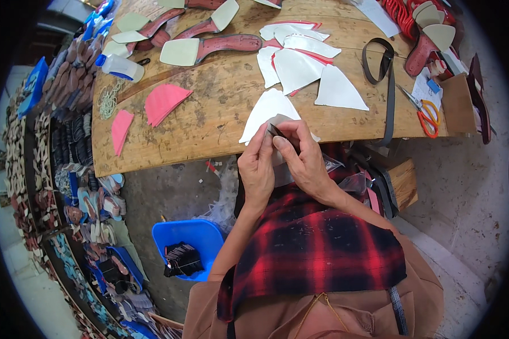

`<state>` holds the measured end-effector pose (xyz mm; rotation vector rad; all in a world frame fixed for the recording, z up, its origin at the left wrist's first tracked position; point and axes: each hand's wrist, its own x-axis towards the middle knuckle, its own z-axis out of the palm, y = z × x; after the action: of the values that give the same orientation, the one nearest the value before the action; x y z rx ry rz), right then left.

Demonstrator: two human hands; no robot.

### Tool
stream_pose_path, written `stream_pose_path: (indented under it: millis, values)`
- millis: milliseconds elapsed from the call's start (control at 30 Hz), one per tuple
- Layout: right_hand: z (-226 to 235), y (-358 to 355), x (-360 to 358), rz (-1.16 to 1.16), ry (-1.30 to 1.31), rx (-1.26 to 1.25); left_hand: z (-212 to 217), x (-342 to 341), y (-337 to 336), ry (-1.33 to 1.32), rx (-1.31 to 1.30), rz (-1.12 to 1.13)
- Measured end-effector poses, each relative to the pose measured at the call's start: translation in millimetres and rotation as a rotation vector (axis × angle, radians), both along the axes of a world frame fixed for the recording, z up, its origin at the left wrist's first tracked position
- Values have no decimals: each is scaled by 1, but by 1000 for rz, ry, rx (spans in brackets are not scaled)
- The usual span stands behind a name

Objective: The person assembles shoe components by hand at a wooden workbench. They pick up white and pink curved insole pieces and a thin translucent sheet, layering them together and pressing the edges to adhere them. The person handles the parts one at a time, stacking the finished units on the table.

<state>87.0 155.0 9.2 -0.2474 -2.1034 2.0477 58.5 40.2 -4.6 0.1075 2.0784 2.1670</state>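
My left hand point(257, 164) and my right hand point(304, 158) meet at the near edge of the wooden worktable point(209, 101). Together they pinch a small dark strap piece point(276, 131) between thumbs and fingertips. A white cut sheet point(266, 110) lies right behind my fingers on the table. A pale piece also shows under my hands, partly hidden. A red and black checked cloth point(316, 243) covers my lap.
White cut pieces point(300, 62), pink cut pieces point(163, 101), shoe soles point(209, 48), a white bottle point(121, 66), a dark strap point(387, 85) and orange-handled scissors point(424, 113) lie on the table. A blue bin point(195, 237) of dark pieces sits on the floor. Stacked sandal parts point(68, 169) line the left.
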Motion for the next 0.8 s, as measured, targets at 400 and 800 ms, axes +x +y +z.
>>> stream_pose_path:
  millis: [400,800]
  values:
    - [-3,-4,2,-53,31,69,-4,7,0,25,5,55]
    - [10,9,6,34,-149,-368,7,10,2,-52,72,24]
